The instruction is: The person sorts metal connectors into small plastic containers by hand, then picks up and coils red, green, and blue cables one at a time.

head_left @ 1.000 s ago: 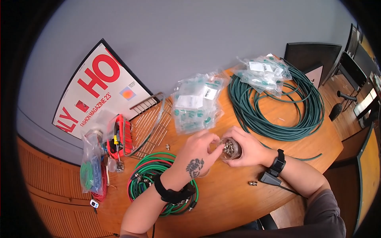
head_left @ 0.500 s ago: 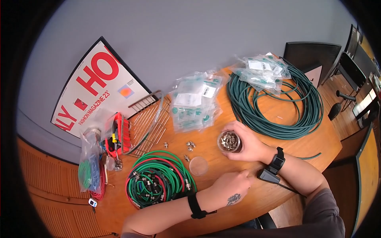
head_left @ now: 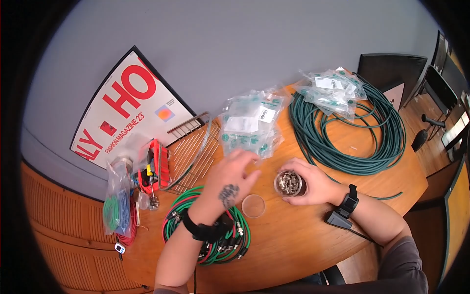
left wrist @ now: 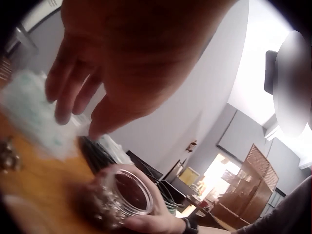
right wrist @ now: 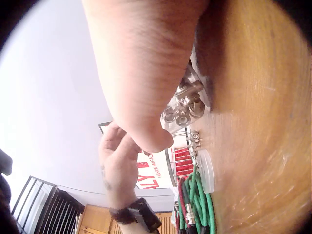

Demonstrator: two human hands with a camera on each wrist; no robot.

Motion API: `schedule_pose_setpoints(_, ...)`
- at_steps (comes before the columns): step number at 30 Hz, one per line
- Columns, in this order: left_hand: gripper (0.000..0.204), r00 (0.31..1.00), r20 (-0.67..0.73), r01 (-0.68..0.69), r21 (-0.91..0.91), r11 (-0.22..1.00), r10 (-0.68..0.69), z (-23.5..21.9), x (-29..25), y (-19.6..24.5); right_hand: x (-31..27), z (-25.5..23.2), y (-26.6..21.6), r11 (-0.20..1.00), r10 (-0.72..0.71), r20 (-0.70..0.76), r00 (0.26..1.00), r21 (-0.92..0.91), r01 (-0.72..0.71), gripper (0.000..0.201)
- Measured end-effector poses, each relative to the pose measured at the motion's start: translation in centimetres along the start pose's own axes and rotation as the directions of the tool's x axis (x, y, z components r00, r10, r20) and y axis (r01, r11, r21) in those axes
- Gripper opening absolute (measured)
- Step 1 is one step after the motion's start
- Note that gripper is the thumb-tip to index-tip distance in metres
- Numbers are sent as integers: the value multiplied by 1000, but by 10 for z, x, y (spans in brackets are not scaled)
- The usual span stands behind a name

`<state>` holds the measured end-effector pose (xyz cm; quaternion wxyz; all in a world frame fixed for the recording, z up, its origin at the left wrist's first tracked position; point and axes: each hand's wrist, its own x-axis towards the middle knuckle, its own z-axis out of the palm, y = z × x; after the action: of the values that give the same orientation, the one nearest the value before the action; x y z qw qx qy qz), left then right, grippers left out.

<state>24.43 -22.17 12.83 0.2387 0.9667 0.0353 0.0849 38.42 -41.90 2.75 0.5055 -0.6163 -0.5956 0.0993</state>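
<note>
My right hand [head_left: 318,183] grips a clear round jar [head_left: 280,192] of small metal cable connectors [head_left: 290,183], its open mouth tilted up. My left hand [head_left: 229,177] is raised left of the jar, thumb and fingers spread apart with nothing seen between them. In the right wrist view, a few loose connectors [right wrist: 195,137] lie on the table past the jar; the left hand covers them in the head view. A clear round lid [head_left: 253,206] lies flat between the left hand and the jar.
A coil of green and red cables [head_left: 240,240] lies under the left forearm. Behind stand a wire rack [head_left: 193,157] and a red bin [head_left: 160,164] with tools. Clear plastic bags [head_left: 249,122] and a big dark green cable coil [head_left: 391,142] lie at the back.
My left hand went from the jar's mouth to beside the right wrist, then swung back left over the loose connectors. The connector near the right wrist is gone from there. The right hand keeps the jar.
</note>
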Motion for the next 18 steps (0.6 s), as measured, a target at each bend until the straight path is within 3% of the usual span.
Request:
schedule_pose_setpoints(2,35,997,62,40,146,989,-50,-7,-3,-18,0,-1,-2,1000,30,16,999,3,-31,59)
schedule_pose_setpoints(3,35,997,62,39,146,989,-48,-6,-5,-25,0,-2,-2,1000,30,15,999,2,-30,59)
schedule_pose_setpoints(5,34,963,243,81,159,984,-118,-1,-12,-37,1,-1,-2,999,36,31,999,8,-36,61)
schedule_pose_setpoints(8,26,945,304,83,122,989,-117,11,-13,-49,0,-1,-5,997,81,41,996,14,-81,58)
schedule_pose_setpoints(18,17,962,271,0,66,998,-18,29,3,-66,0,0,-7,997,82,67,994,-16,-81,61)
